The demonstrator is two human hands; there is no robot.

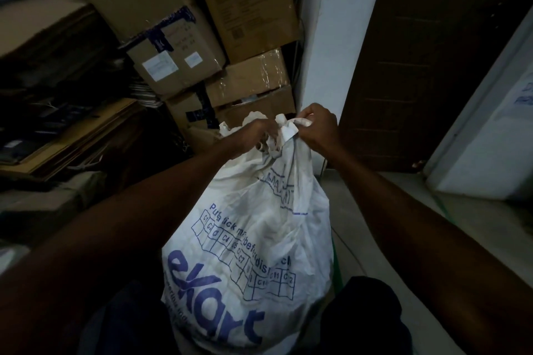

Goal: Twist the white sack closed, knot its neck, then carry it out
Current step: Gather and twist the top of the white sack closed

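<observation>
A full white sack [253, 239] with blue print stands upright on the floor [375, 239] between the person's legs. Its neck [277, 138] is gathered at the top, where both hands meet. The left hand [253, 132] clutches the bunched cloth from the left; the right hand [317, 130] pinches a loose tail of the fabric and holds it to the right, fingers curled around it. Just behind the sack, stacked cardboard boxes [178, 60] rise close against a white wall edge [323, 37]. Flattened cardboard sheets [72, 135] lie piled to the left. To the right a dark wooden door [418, 66] stands beside a white frame [476, 124], and the floor there is pale.
</observation>
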